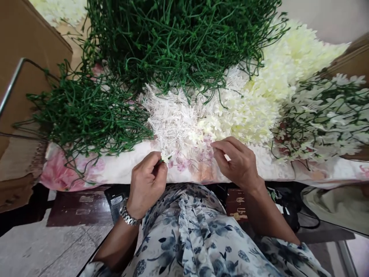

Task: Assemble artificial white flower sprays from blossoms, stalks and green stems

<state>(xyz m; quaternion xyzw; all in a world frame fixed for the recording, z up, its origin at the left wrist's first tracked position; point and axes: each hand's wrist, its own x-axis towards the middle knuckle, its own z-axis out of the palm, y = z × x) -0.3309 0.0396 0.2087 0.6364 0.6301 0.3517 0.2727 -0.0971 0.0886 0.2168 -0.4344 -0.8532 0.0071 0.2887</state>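
Note:
My left hand (pixel 147 181) is closed in a pinch on a small white artificial flower with a green stem (pixel 166 157), at the near edge of the table. My right hand (pixel 235 159) has its fingers bent and pinched together at the edge of a pile of white plastic flower pieces (pixel 175 119); what it holds is too small to make out. A heap of cream artificial blossoms (pixel 268 88) lies just beyond my right hand. A silver watch (pixel 128 215) is on my left wrist.
A large tangle of green plastic stems (pixel 161 42) fills the back and left of the table, which is covered by a pink floral cloth (pixel 115 169). Assembled white-flowered stems (pixel 325 111) lie at right. Cardboard (pixel 29 42) and a metal bar (pixel 11 86) stand at left.

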